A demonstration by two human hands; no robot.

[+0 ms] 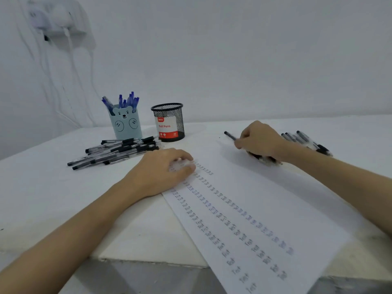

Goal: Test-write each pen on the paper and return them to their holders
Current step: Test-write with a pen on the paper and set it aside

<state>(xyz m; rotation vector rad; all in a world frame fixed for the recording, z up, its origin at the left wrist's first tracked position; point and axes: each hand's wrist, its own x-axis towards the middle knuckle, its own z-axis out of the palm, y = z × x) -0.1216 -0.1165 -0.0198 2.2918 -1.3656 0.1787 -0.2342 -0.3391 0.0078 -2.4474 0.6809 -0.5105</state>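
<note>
A long white paper (pixel 261 200) with rows of small test marks lies slanted across the table. My left hand (pixel 163 172) rests flat on its upper left corner, fingers relaxed. My right hand (pixel 261 141) grips a black pen (pixel 230 136) whose end points left, just above the paper's top edge. A heap of black pens (pixel 118 151) lies left of the paper. More black pens (pixel 307 142) lie behind my right wrist. A blue bear holder (pixel 126 124) stands full of blue pens. Beside it stands a black mesh holder (pixel 169 122) with a "Ball Pens" label inside.
The white table (pixel 42 187) ends in a front edge near me, and the paper overhangs it at the lower right. A white wall rises behind the holders. A wall socket with cables (pixel 53 20) is at the upper left.
</note>
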